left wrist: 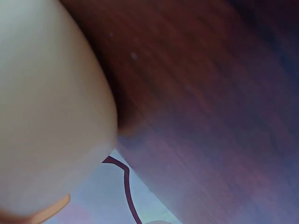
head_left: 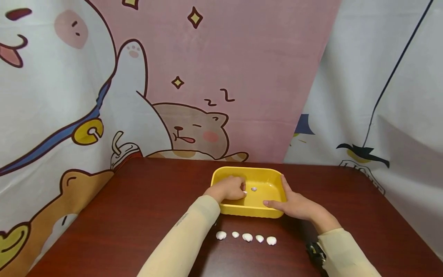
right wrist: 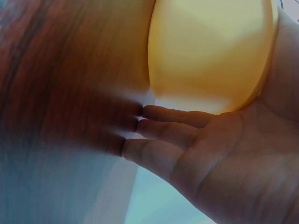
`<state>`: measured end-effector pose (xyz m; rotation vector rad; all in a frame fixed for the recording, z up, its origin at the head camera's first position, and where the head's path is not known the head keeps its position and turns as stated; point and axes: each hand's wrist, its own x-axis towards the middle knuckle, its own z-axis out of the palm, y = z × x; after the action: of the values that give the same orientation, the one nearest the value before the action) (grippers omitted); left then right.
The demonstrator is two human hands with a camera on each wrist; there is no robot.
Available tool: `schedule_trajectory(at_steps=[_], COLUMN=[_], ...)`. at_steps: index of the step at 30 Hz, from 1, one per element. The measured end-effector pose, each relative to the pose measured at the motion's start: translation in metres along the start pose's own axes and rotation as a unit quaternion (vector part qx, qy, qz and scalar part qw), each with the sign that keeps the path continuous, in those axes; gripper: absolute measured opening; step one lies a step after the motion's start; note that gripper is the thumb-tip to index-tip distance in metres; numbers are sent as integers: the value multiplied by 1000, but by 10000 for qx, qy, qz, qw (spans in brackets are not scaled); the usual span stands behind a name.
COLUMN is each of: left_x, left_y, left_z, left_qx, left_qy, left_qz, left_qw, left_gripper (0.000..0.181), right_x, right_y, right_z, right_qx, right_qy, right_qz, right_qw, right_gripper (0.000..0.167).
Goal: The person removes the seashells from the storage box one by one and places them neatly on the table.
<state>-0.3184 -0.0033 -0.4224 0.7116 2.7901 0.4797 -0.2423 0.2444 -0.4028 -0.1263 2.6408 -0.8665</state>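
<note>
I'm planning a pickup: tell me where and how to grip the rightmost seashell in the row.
From above, probably pinching its near and far edges: the rightmost seashell lies low on the dark wood table, with another seashell to its left.

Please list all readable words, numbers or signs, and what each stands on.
"Z Z": pink-and-white cartoon-printed fabric backdrop.
Outlined lettering, lower right of that backdrop: too small and distorted to read reliably.
Small dark print, long cream fabric left sleeve: too small to read.
</note>
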Motion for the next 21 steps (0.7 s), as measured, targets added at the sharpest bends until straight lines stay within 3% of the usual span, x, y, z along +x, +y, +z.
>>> schedule_trajectory(at_steps=[21], left_x=[1], left_y=[-2], left_z=[2], left_qx=[-120], left_qy=[37], left_qz=[14], left_qw=[9999], left_gripper=[13], right_x=[-1], right_y=[-1], right_z=[1], right_qx=[-18], right_qy=[58], right_qz=[-25], right_qw=[10000], right_gripper=[135])
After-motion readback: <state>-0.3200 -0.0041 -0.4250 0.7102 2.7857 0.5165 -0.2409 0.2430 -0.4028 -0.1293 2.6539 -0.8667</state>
